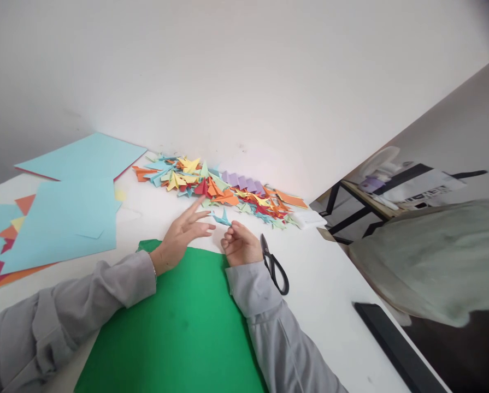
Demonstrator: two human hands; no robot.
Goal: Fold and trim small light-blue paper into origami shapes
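Note:
Between thumb and fingertips, my right hand (pixel 241 244) pinches a small folded blue paper crane (pixel 222 218). To its left, my left hand (pixel 182 236) is open, fingers spread and pointing at the crane without visibly gripping anything. Just beyond both hands lies a long heap of small folded paper figures (pixel 217 191) in orange, red, yellow, blue, green and purple. Beneath my wrists a green sheet (pixel 174 322) covers the near part of the white table (pixel 310 295). Black-handled scissors (pixel 274 265) rest beside my right wrist.
Large light-blue paper sheets (pixel 70 224) lie at the left, with orange and red scraps (pixel 25 204) next to them. A white wall (pixel 244 82) rises behind the heap. A black flat object (pixel 398 346) sits along the right edge. Beyond it is greenish cloth (pixel 436 262).

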